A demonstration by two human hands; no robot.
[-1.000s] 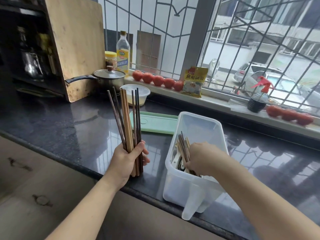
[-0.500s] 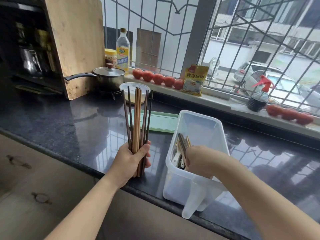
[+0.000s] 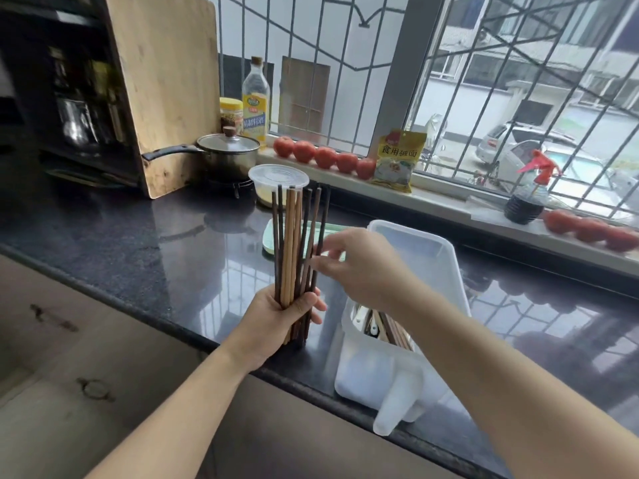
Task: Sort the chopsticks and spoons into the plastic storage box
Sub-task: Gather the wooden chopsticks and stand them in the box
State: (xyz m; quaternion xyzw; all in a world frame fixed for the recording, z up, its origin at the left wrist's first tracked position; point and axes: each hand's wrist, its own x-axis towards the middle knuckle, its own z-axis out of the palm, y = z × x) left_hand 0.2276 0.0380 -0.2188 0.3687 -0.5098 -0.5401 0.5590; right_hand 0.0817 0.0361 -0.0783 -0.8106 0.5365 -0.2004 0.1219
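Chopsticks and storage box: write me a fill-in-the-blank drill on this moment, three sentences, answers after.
1. The left hand grips a bundle of chopsticks standing ____ on the counter.
2. The right hand reaches toward the ____.
3. The green lid lies ____ the plastic storage box.

Answers: upright; chopsticks; outside

The left hand [image 3: 276,316] holds a bunch of chopsticks [image 3: 295,250] standing up on the dark surface [image 3: 138,243] — some are dark, some are light wood. The right hand [image 3: 359,267] is beside the bunch, its fingers [image 3: 320,262] close to the dark sticks on that side. Just to the right sits the plastic storage box [image 3: 425,267] with more sticks and white spoons [image 3: 363,318] inside. A green lid [image 3: 268,236] lies behind the bunch — red tomatoes [image 3: 325,157] line the window sill.
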